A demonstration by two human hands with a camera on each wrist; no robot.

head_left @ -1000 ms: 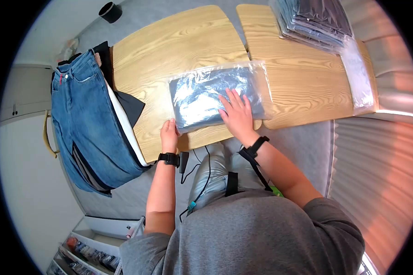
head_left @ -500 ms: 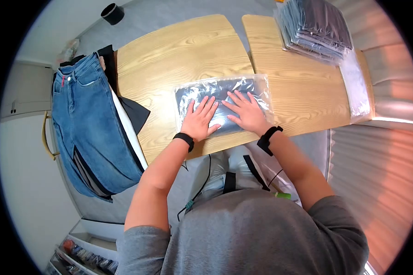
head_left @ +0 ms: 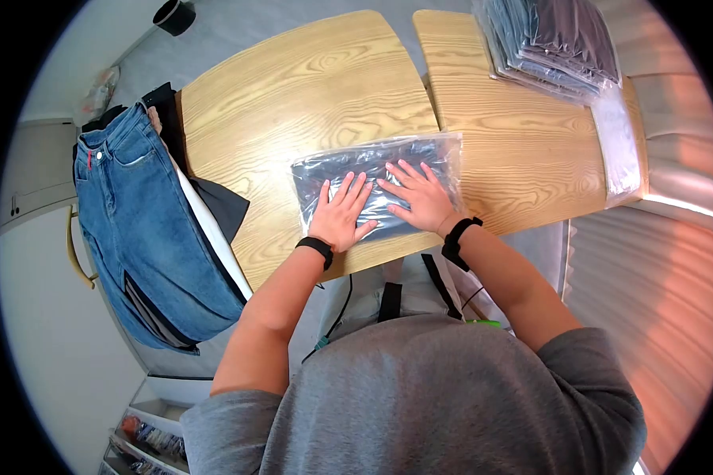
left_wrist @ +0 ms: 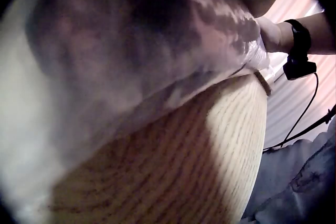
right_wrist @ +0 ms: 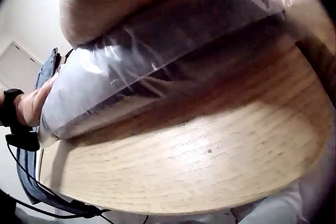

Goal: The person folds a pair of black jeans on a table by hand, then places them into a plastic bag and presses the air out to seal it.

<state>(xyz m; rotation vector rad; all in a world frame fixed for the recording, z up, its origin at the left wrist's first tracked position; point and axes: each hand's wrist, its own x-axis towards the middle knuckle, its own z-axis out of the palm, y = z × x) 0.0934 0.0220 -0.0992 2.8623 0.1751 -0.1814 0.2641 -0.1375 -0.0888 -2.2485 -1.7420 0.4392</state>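
A dark folded garment in a clear plastic bag (head_left: 376, 150) lies flat near the front edge of the wooden table (head_left: 293, 87). My left hand (head_left: 340, 214) rests palm down on its left part, fingers straight and spread. On the right part my right hand (head_left: 422, 198) lies flat too, its fingers spread. The right wrist view shows the bag (right_wrist: 121, 71) under the heel of my right hand (right_wrist: 115, 3), with my left hand (right_wrist: 37, 103) at its far end. In the left wrist view the plastic (left_wrist: 121, 50) fills the upper left, blurred.
Blue jeans (head_left: 142, 198) and other garments hang over the table's left end. On the right table (head_left: 523, 150), a stack of bagged garments (head_left: 547, 47) stands at the back, beside a flat clear plastic sheet (head_left: 616, 146). A black bin (head_left: 174, 17) is on the floor behind.
My left hand has let go of the bag's lower left corner and moved onto its top. The right hand has shifted slightly, staying on the bag. The head view has moved a little.
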